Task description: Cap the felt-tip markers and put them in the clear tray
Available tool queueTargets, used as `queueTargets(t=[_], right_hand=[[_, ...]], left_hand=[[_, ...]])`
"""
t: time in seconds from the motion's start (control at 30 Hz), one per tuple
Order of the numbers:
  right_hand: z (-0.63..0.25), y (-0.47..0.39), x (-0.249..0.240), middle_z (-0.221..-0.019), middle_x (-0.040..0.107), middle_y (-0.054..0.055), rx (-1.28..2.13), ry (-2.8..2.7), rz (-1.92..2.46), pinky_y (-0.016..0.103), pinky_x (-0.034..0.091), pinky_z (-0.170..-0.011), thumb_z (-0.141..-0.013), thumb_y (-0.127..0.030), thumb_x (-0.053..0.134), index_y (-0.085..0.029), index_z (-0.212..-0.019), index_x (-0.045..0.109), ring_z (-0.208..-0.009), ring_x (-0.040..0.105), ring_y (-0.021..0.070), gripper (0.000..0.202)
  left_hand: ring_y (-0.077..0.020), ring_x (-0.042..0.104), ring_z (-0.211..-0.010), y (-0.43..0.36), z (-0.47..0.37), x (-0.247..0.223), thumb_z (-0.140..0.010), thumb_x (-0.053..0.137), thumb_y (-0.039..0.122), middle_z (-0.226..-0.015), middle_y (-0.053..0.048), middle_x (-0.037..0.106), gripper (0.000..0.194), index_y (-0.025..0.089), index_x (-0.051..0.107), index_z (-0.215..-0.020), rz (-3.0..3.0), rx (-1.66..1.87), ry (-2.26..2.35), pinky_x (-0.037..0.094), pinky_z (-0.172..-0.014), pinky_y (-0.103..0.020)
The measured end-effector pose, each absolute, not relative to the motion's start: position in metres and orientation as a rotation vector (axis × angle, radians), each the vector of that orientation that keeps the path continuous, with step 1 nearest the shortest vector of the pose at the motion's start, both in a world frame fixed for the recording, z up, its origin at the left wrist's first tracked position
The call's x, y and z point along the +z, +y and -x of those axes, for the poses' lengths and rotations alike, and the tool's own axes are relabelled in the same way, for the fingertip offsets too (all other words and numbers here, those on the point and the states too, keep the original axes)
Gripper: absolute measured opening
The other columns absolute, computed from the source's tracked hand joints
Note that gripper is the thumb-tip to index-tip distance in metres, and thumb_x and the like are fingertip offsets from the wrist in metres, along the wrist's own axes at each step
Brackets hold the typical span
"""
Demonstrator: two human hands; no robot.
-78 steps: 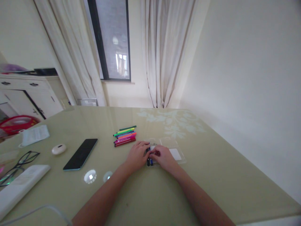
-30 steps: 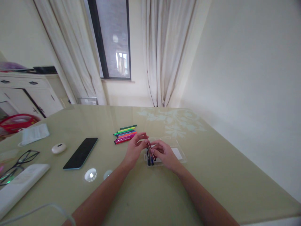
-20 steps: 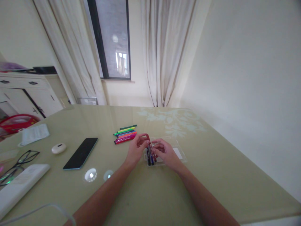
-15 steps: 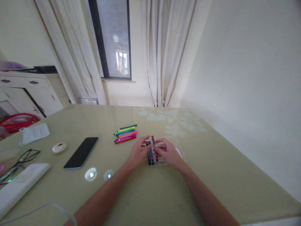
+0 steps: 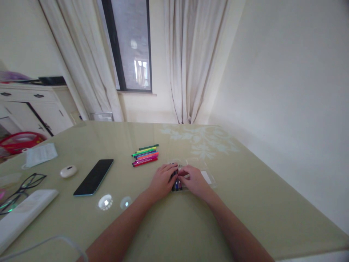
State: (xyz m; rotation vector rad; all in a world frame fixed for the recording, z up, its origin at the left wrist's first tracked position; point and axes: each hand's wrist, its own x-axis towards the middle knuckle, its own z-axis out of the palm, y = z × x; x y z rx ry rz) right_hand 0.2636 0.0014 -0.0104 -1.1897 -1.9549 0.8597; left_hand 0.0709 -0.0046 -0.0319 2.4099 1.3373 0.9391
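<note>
A clear plastic case [image 5: 212, 179] lies on the table, with a few dark, blue and red-brown pens [image 5: 176, 185] side by side in its left part. My left hand [image 5: 163, 180] rests over the left edge of the case, fingers together on the pens. From the right, my right hand [image 5: 192, 178] reaches in with thumb and fingers pinched at the red-brown pen, whose upper part the fingers hide. Several coloured pens [image 5: 145, 155] lie in a loose row beyond my left hand.
On the left of the table [image 5: 174, 225] are a black phone [image 5: 94, 177], a white oval case [image 5: 68, 171], glasses [image 5: 32, 181], a white bar [image 5: 27, 214], a face mask [image 5: 41, 154] and a white cable [image 5: 60, 237]. A wall rises at the right.
The red-brown pen has gone from standing tilted above the case to lying beside the blue one. My left hand has closed over the pens, and my right hand has moved slightly left.
</note>
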Motion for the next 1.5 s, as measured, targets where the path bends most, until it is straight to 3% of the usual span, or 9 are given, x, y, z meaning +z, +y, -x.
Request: queueTargets(t=[0.23,0.43,0.6,0.7,0.9,1.1,1.2,1.33,1.5], right_hand=[[-0.264,-0.001,-0.007,-0.074,0.07,0.003,0.664,-2.127,1.273,0.027,0.05,-0.07,-0.083,-0.012,0.069,-0.019,-0.069,0.074,-0.072,0.064,0.0168,0.017],[-0.266,0.002,-0.006,-0.079,0.072,0.004,0.637,-2.088,1.256,0.028,0.051,-0.073,-0.084,-0.013,0.07,-0.018,-0.075,0.076,-0.076,0.066,0.0175,0.012],[-0.268,0.004,-0.004,-0.087,0.075,0.006,0.67,-1.984,1.225,0.029,0.054,-0.073,-0.089,-0.018,0.067,-0.019,-0.086,0.079,-0.08,0.069,0.0188,0.012],[-0.267,0.004,-0.004,-0.089,0.076,0.006,0.651,-1.979,1.218,0.028,0.054,-0.072,-0.089,-0.019,0.066,-0.019,-0.088,0.078,-0.08,0.07,0.0188,0.013],[-0.268,0.005,-0.005,-0.089,0.076,0.006,0.623,-1.983,1.219,0.027,0.054,-0.07,-0.091,-0.02,0.066,-0.019,-0.089,0.078,-0.078,0.069,0.0179,0.012],[-0.267,0.004,-0.002,-0.089,0.075,0.006,0.623,-1.967,1.205,0.027,0.053,-0.07,-0.09,-0.021,0.065,-0.018,-0.089,0.077,-0.078,0.068,0.0173,0.012],[-0.267,0.004,-0.002,-0.089,0.075,0.006,0.632,-1.929,1.214,0.027,0.053,-0.069,-0.093,-0.027,0.064,-0.019,-0.089,0.076,-0.079,0.068,0.0178,0.015],[-0.267,0.003,0.001,-0.089,0.075,0.006,0.693,-1.856,1.219,0.028,0.054,-0.071,-0.097,-0.041,0.06,-0.02,-0.09,0.075,-0.081,0.068,0.0182,0.027],[-0.262,-0.002,0.006,-0.087,0.077,0.005,0.932,-1.775,1.072,0.03,0.055,-0.074,-0.096,-0.045,0.062,-0.02,-0.096,0.075,-0.079,0.07,0.0185,0.028]], left_hand=[[-0.0279,0.058,-0.131,-0.008,-0.076,-0.026,-0.102,0.051,0.025,-0.139,-0.008,0.068,0.03,0.022,0.071,-0.124,-2.513,0.795,1.368,0.043,-0.112,-0.049],[-0.0211,0.061,-0.126,-0.001,-0.066,-0.021,-0.105,0.045,0.027,-0.135,-0.006,0.07,0.033,0.023,0.068,-0.129,-2.522,0.793,1.541,0.044,-0.111,-0.038],[-0.037,0.058,-0.121,0.012,-0.024,-0.012,-0.1,0.048,0.021,-0.125,-0.019,0.068,0.033,0.016,0.07,-0.123,-2.335,0.827,2.054,0.045,-0.103,-0.055],[-0.0365,0.058,-0.117,0.014,-0.005,-0.008,-0.097,0.054,0.023,-0.119,-0.016,0.069,0.023,0.02,0.073,-0.111,-2.243,0.648,2.27,0.047,-0.099,-0.051],[-0.0355,0.059,-0.115,0.017,0.0,-0.01,-0.094,0.06,0.024,-0.117,-0.016,0.068,0.018,0.019,0.07,-0.109,-2.109,0.644,2.28,0.049,-0.096,-0.048],[-0.0322,0.059,-0.111,0.019,-0.002,-0.01,-0.09,0.064,0.024,-0.109,-0.013,0.069,0.007,0.021,0.07,-0.086,-1.983,0.975,1.993,0.047,-0.099,-0.049],[-0.0257,0.065,-0.096,0.02,-0.014,-0.006,-0.092,0.061,0.034,-0.099,-0.007,0.072,0.016,0.02,0.07,-0.092,-1.809,1.285,1.563,0.052,-0.092,-0.043],[-0.0194,0.068,-0.081,0.015,-0.041,-0.002,-0.097,0.052,0.05,-0.095,-0.006,0.075,0.037,0.018,0.068,-0.107,-1.691,1.374,1.327,0.057,-0.076,-0.034],[-0.0194,0.071,-0.088,0.0,-0.064,0.0,-0.089,0.068,0.054,-0.1,-0.008,0.077,0.043,0.016,0.067,-0.11,-1.354,1.348,0.967,0.059,-0.083,-0.034]])
